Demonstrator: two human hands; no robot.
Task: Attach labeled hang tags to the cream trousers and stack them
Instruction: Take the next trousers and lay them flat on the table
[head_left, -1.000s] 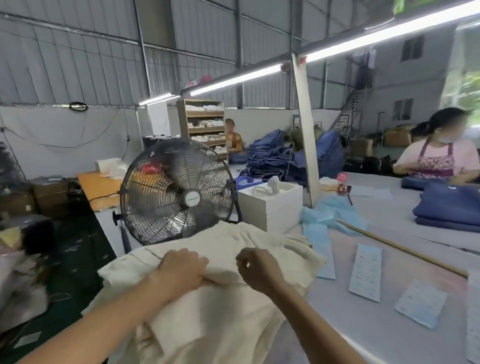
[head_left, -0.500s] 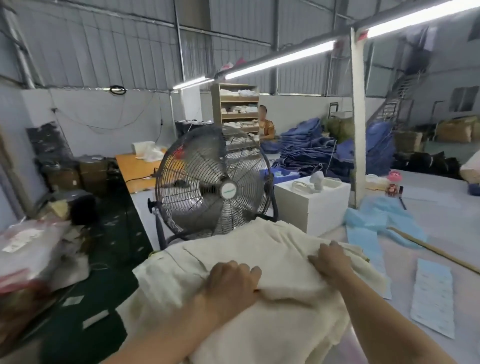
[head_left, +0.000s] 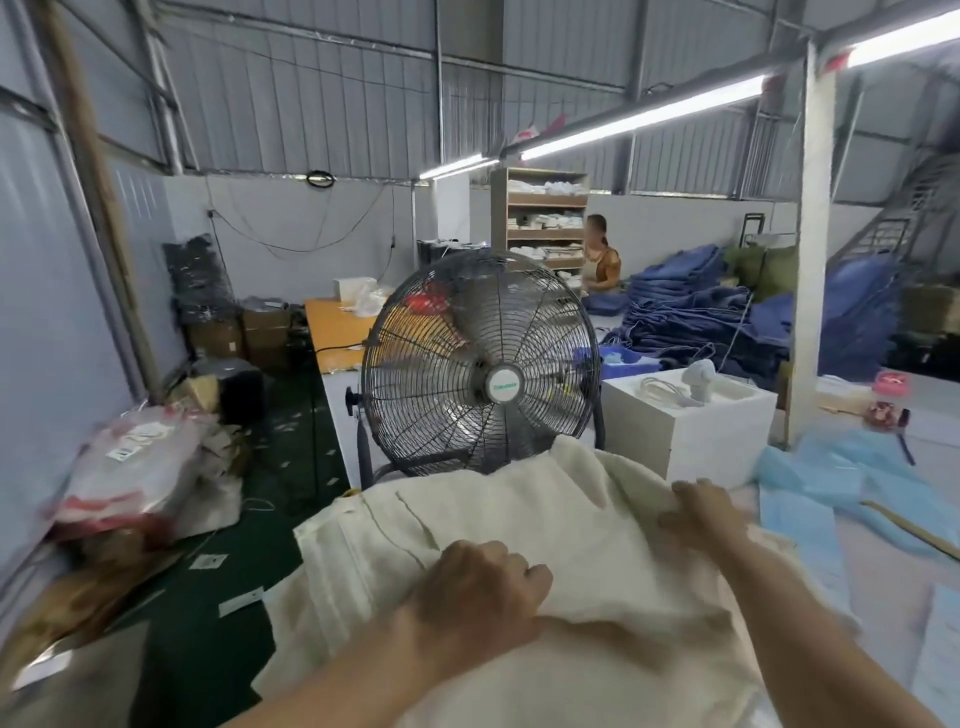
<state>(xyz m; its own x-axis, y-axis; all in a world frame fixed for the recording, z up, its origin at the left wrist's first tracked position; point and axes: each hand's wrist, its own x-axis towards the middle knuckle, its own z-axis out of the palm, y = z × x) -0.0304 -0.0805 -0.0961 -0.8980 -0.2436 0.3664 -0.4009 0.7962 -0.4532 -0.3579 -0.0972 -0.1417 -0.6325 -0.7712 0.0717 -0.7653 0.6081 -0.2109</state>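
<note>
Both hands are on the cream trousers (head_left: 519, 525) heaped at six o'clock: left hand (head_left: 478, 597) bunches a fold, right hand (head_left: 701, 512) grips the far edge at four o'clock. No hang tag visible on them; tagging and stacking look undone.

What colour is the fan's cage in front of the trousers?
Black wire cage on the fan, clearest in the head view.

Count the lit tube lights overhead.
3: one tube top right, one along the beam's middle, one far end near the shelf. More may lie out of view.
</note>
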